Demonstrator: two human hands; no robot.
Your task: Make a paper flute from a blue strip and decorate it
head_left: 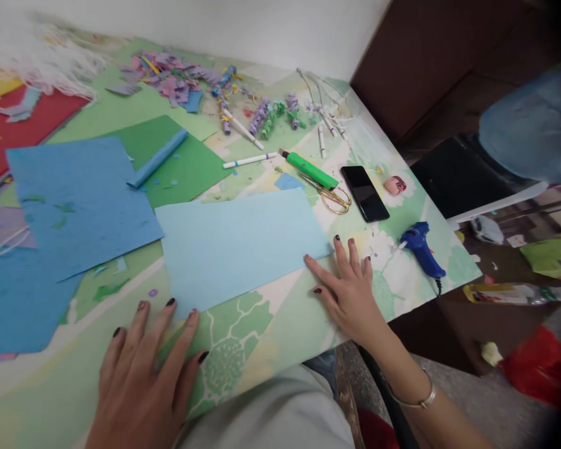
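"How are your arms set at the table (243,340)?"

"My right forearm (399,362) reaches in over its near edge. The left hand (143,374) lies palm down with fingers spread forward, and the right hand (350,290) is palm down too, fingers fanned."

"Gripping anything?"

"No, both are open."

"And the light blue sheet (243,243)?"

"Flat on the table, just beyond my hands and between them."

"Touching it?"

"My left index fingertip (193,314) is at its near left corner; my right index fingertip (308,258) is at the near edge, towards the right corner."
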